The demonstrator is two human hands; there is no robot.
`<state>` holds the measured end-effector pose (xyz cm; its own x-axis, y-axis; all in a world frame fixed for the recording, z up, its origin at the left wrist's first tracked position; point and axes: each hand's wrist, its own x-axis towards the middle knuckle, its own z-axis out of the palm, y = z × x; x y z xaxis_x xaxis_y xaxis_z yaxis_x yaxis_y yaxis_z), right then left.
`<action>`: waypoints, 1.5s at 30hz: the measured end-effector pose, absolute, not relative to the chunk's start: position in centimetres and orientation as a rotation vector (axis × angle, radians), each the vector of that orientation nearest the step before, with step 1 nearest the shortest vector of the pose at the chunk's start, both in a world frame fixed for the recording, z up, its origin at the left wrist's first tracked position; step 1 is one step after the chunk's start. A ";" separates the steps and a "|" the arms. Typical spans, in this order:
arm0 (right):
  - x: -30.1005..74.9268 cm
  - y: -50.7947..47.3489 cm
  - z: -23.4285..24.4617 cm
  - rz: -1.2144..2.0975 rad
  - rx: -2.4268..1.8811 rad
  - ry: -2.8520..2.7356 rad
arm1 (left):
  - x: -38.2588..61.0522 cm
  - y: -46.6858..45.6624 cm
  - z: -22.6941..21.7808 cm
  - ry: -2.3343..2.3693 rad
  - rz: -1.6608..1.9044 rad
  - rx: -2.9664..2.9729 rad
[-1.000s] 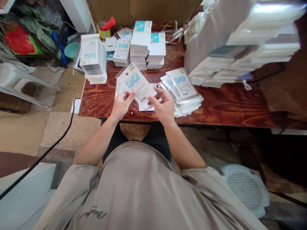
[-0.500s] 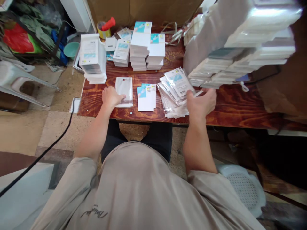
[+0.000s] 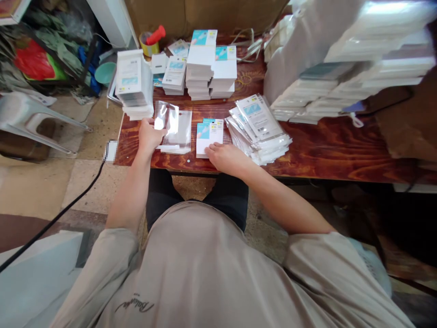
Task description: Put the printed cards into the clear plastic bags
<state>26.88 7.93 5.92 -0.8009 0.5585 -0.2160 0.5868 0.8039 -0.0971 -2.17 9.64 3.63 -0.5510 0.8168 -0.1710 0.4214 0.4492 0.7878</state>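
My left hand [image 3: 150, 136] pinches the side of a clear plastic bag [image 3: 166, 117], which is raised a little and shifted left over the stack of similar clear bags [image 3: 185, 130]. My right hand [image 3: 228, 158] rests its outstretched fingers on the lower part of small white-and-blue printed cards [image 3: 204, 142]; its thumb is hidden. The cards lie flat near the table's front edge, between the bags and a fanned pile of bagged cards [image 3: 261, 125].
Tall stacks of cards [image 3: 200, 64] stand at the back of the wooden table [image 3: 341, 150], with a bundled card stack [image 3: 133, 86] at left. A high stack of packaged goods [image 3: 307, 59] fills the right. A tape roll [image 3: 149, 44] sits behind, and cables lie at the back.
My left hand has pulled one clear bag up and left off its stack. My right hand has let go of the bagged-card pile and moved left onto the cards.
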 end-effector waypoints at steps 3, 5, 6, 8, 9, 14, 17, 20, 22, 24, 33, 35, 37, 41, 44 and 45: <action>27.1 7.6 6.2 -0.257 0.898 2.776 | -1.9 9.5 4.2 2.004 1.049 0.799; 27.6 7.6 5.9 -0.285 0.964 2.808 | -1.5 9.4 4.4 1.910 1.088 0.733; 27.8 7.6 5.6 -0.302 1.062 2.862 | -1.3 9.4 4.3 1.871 1.135 0.719; 28.3 7.4 5.2 -0.375 1.454 3.027 | -0.7 9.3 3.9 1.792 1.248 0.701; 28.4 7.1 5.1 -0.474 1.744 3.096 | -0.3 9.3 3.6 1.755 1.301 0.695; 27.5 4.5 5.0 -2.215 2.496 2.467 | 1.8 8.9 2.7 1.657 1.475 0.703; 26.4 3.6 4.2 -2.774 2.280 1.917 | 3.1 8.4 3.0 1.600 1.506 0.725; 25.5 3.7 2.9 -2.842 2.416 1.780 | 4.1 7.8 3.4 1.546 1.511 0.728; 25.0 3.9 2.2 -2.851 2.569 1.771 | 4.5 7.4 3.5 1.527 1.511 0.738; 24.4 4.1 1.8 -2.886 2.676 1.757 | 4.9 7.1 3.3 1.513 1.521 0.767; 22.8 3.7 1.3 -3.094 2.683 1.688 | 5.9 6.1 4.2 1.383 1.593 0.752; 22.9 3.7 1.4 -3.085 2.683 1.745 | 5.8 5.8 4.6 1.367 1.596 0.745; 23.0 3.8 1.6 -3.014 2.690 1.849 | 5.6 5.5 4.9 1.373 1.610 0.731; 23.0 3.7 2.2 -2.772 2.820 2.081 | 4.9 4.9 5.4 1.389 1.579 0.721; 22.6 3.5 2.7 -2.827 2.762 2.089 | 5.1 4.3 5.3 1.373 1.549 0.753; 22.4 3.5 2.8 -2.883 2.699 2.058 | 5.2 4.2 5.3 1.372 1.535 0.757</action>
